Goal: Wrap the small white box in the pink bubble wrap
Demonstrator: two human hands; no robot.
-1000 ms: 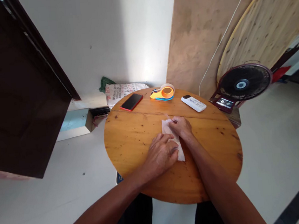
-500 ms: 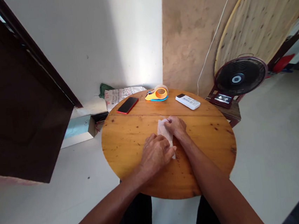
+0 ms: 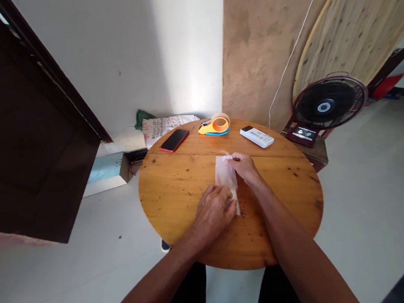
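Observation:
A thin, whitish, translucent sheet point(image 3: 224, 174) lies on the round wooden table point(image 3: 170, 188), its long side running away from me. My right hand point(image 3: 243, 165) pinches the sheet's far right corner between thumb and fingers. Lower down, my left hand point(image 3: 215, 208) is closed with curled fingers on the sheet's near part, which it partly covers. Beyond them, near the table's far edge, stands an orange and blue tape dispenser point(image 3: 216, 125) with a roll of clear tape.
A red-edged black phone point(image 3: 174, 140) lies at the table's far left, a white device point(image 3: 257, 136) at the far right. Behind the table are a printed sack point(image 3: 160, 128) and the wall. A fan point(image 3: 329, 103) stands to the right, a dark door point(image 3: 24, 125) to the left.
My right hand has shifted slightly up and right at the sheet's far end, and more of the sheet shows, flatter than before. The whole view has shifted a little.

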